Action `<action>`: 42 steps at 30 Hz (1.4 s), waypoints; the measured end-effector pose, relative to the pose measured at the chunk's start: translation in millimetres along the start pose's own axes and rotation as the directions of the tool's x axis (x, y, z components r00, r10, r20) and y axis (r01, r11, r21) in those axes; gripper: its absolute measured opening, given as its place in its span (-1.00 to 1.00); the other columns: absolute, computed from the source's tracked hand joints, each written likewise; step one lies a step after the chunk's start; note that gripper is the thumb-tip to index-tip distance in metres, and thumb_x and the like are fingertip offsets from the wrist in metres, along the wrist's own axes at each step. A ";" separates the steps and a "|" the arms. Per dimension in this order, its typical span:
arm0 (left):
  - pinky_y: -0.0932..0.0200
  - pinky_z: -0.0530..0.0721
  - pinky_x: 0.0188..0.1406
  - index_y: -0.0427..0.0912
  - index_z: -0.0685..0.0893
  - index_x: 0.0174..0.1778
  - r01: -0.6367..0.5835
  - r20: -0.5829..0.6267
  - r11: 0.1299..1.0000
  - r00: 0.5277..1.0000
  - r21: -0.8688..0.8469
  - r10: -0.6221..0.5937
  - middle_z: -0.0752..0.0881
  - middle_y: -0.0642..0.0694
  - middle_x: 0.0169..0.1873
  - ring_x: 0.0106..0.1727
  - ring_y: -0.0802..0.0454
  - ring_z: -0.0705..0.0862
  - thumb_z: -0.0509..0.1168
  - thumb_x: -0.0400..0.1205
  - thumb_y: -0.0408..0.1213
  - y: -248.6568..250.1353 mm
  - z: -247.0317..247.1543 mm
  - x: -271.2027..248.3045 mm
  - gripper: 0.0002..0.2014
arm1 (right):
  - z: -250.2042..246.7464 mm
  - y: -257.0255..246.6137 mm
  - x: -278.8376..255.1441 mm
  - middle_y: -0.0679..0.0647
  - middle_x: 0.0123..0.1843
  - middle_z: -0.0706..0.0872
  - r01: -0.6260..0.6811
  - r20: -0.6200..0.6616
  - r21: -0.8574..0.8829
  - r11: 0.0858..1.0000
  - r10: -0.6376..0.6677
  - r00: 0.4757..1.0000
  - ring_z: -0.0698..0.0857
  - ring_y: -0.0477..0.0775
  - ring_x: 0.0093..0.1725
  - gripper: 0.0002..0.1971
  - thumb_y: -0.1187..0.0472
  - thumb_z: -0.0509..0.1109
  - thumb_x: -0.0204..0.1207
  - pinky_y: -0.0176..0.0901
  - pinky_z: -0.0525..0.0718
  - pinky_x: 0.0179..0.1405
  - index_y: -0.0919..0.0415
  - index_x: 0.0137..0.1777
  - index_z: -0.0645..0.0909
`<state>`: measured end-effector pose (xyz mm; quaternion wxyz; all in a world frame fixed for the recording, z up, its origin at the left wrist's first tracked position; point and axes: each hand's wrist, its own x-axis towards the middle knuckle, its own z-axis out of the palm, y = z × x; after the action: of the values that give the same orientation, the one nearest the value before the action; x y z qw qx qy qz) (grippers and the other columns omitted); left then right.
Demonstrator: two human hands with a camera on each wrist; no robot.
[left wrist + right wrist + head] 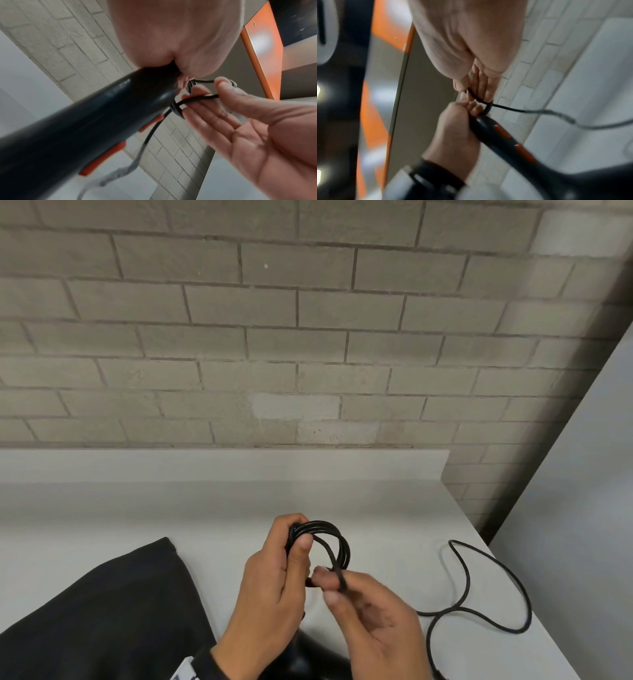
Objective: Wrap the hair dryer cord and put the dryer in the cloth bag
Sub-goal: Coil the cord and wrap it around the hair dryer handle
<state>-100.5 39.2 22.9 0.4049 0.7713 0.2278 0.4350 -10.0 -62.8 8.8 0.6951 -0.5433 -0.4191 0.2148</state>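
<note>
White table (102, 508): one dryer (85, 128), one cord (493, 587), one bag (102, 611), two hands.

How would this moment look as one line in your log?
step: coiling cord | left hand: grips dryer, coil | right hand: pinches cord | bag: on table

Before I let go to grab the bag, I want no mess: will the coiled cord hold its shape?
Probably not. The coil keeps its loops only while the left hand grips it, so it looks springy. The loose cord on the table lies in limp curves, so it is floppy. The right hand pinches an unsecured strand.
</note>
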 end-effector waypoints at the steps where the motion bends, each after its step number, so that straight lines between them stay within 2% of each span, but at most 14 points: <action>1: 0.27 0.41 -0.59 0.24 0.51 0.06 -0.001 -0.011 1.000 1.000 0.016 0.002 0.47 0.05 -0.60 -0.58 0.19 0.40 0.08 0.76 -0.05 -4.1 0.0 0.5 -0.89 | 0.0 -6.1 2.4 0.17 -0.14 0.87 -0.088 0.005 0.151 0.985 0.088 0.996 0.85 0.12 -0.01 -0.87 0.11 0.63 0.31 -0.10 0.78 0.10 0.02 -0.14 0.82; 3: 0.11 0.44 -0.58 0.28 0.50 0.05 -0.009 -0.042 0.999 0.999 0.044 0.011 0.48 0.04 -0.59 -0.58 0.17 0.41 0.05 0.77 0.03 -11.0 -0.6 2.6 -0.88 | -8.4 -13.5 5.2 0.33 -0.33 0.81 -0.297 0.157 0.444 0.845 0.253 0.955 0.84 0.27 -0.24 -0.55 -0.02 0.79 0.05 -0.01 0.80 -0.07 0.21 -0.14 0.81; 6: 0.08 0.59 -0.51 0.28 0.50 0.06 -0.022 -0.079 0.998 0.997 0.060 0.027 0.55 0.05 -0.52 -0.54 0.16 0.49 0.04 0.75 0.06 -14.9 -0.3 5.8 -0.87 | -22.2 -21.1 8.5 0.16 -0.55 0.65 -0.548 0.419 0.630 0.550 0.353 0.837 0.63 0.03 -0.65 -0.42 0.07 0.83 0.00 -0.11 0.74 -0.44 0.37 -0.03 0.80; 9: -0.05 0.66 -0.45 0.28 0.51 0.05 -0.016 -0.077 0.999 0.997 0.048 0.019 0.59 0.01 -0.49 -0.51 0.07 0.55 0.03 0.77 0.01 -13.2 3.0 5.3 -0.85 | -28.3 -13.9 2.1 0.11 -0.55 0.62 -0.531 0.455 0.588 0.610 0.294 0.841 0.55 -0.04 -0.68 -0.43 -0.03 0.75 0.18 -0.23 0.58 -0.56 0.35 0.08 0.76; 12: -0.17 0.71 -0.31 0.31 0.50 0.04 0.002 -0.091 0.999 0.996 0.050 0.003 0.60 -0.04 -0.46 -0.46 -0.03 0.59 0.04 0.77 0.01 -12.8 1.0 6.8 -0.86 | -34.2 1.1 -4.3 0.24 -0.18 0.82 -0.268 0.353 0.319 0.909 0.148 0.924 0.83 0.21 -0.09 -0.47 -0.16 0.74 0.13 -0.04 0.78 -0.05 0.18 0.00 0.81; 14: -0.13 0.74 -0.30 0.29 0.51 0.04 0.005 -0.083 0.999 0.997 0.042 -0.001 0.59 0.05 -0.50 -0.49 0.09 0.56 0.05 0.78 -0.02 -13.7 -1.7 7.5 -0.86 | -34.0 5.6 -6.5 0.01 0.27 0.74 -0.001 0.401 0.035 0.999 -0.013 0.916 0.59 0.07 0.46 -0.56 -0.32 0.51 0.35 -0.11 0.53 0.45 -0.08 0.11 0.78; 16: 0.06 0.71 -0.36 0.27 0.51 0.04 -0.002 -0.063 1.000 0.998 0.015 0.003 0.58 0.11 -0.53 -0.50 0.19 0.54 0.09 0.74 -0.08 -12.3 -1.9 6.8 -0.87 | -33.8 14.9 -9.3 -0.22 0.49 0.52 0.141 0.430 -0.150 0.979 -0.064 0.901 0.38 -0.12 0.60 -0.56 -0.37 0.38 0.44 -0.32 0.37 0.52 -0.26 0.26 0.67; 20: 0.40 0.48 -0.48 0.25 0.53 0.00 0.004 -0.028 0.999 1.000 -0.036 -0.005 0.55 0.11 -0.55 -0.54 0.22 0.48 0.11 0.73 -0.12 -5.8 3.1 3.5 -0.86 | -22.7 35.7 -3.9 -0.23 0.56 0.47 0.394 0.328 -0.385 0.835 -0.275 0.904 0.48 -0.12 0.54 -0.50 0.16 0.46 0.52 -0.24 0.47 0.47 -0.17 0.45 0.54; 24: 0.32 0.50 -0.50 0.26 0.51 0.04 -0.004 -0.022 1.000 1.000 0.009 0.005 0.57 0.07 -0.52 -0.52 0.21 0.50 0.08 0.76 -0.03 -8.1 6.1 4.9 -0.88 | -10.0 39.0 11.6 -0.05 0.32 0.67 0.636 0.299 -0.530 0.561 -0.578 0.759 0.66 -0.10 0.28 -0.81 0.19 0.34 0.66 -0.24 0.70 0.18 0.13 0.23 0.64; 27: 0.31 0.46 -0.50 0.12 0.52 0.06 0.009 -0.057 1.000 0.998 0.012 -0.009 0.51 0.09 -0.56 -0.54 0.21 0.47 0.08 0.75 -0.09 -10.6 4.0 8.3 -0.89 | -5.0 27.3 9.8 0.00 0.05 0.84 0.543 0.061 -0.352 0.763 -0.560 0.826 0.74 -0.07 0.14 -0.88 0.10 0.48 0.53 -0.36 0.68 0.12 0.11 -0.05 0.80; 30: 0.12 0.48 -0.50 0.07 0.53 0.07 0.046 -0.117 0.999 0.992 -0.006 -0.046 0.45 0.08 -0.57 -0.51 0.18 0.42 0.08 0.72 -0.07 -14.6 -4.6 13.8 -0.85 | -8.1 4.0 1.5 0.09 -0.15 0.88 0.193 -0.193 0.053 0.980 -0.180 0.965 0.83 0.22 0.04 -0.76 -0.10 0.61 0.32 -0.16 0.77 0.03 0.07 -0.25 0.81; 34: 0.29 0.51 -0.44 0.06 0.53 0.05 0.079 -0.184 0.997 0.980 -0.014 -0.080 0.47 0.06 -0.57 -0.47 0.12 0.48 0.07 0.72 -0.06 -21.7 -16.1 21.1 -0.85 | -55.4 -8.4 0.5 0.45 -0.21 0.67 -0.133 0.073 0.800 0.586 0.125 0.989 0.73 0.63 -0.15 -0.68 0.22 0.51 0.55 0.50 0.66 0.07 0.53 0.06 0.63; 37: 0.36 0.54 -0.38 0.05 0.54 0.04 0.100 -0.226 0.994 0.968 -0.045 -0.108 0.47 -0.04 -0.54 -0.42 -0.04 0.56 0.08 0.73 -0.07 -25.5 -23.0 23.8 -0.85 | -96.0 -2.8 -6.0 0.25 -0.49 0.47 -0.388 0.087 0.512 0.766 0.403 0.911 0.43 0.06 -0.66 -0.32 -0.07 0.82 -0.04 -0.18 0.48 -0.67 0.44 -0.09 0.72; 42: 0.23 0.72 -0.14 0.05 0.55 0.09 0.093 -0.180 0.995 0.979 -0.044 -0.099 0.51 0.10 -0.57 -0.44 0.14 0.62 0.07 0.73 -0.05 -28.6 -21.3 22.2 -0.82 | -129.9 -14.2 -4.8 0.28 -0.44 0.67 -0.540 -0.013 -0.185 0.821 0.548 0.837 0.48 0.16 -0.61 -0.28 -0.26 0.76 -0.17 -0.28 0.41 -0.67 0.28 -0.14 0.80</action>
<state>-107.2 80.2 16.4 0.4163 0.7092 0.2932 0.4876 91.1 -145.7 12.9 0.5441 -0.6965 -0.2783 0.3760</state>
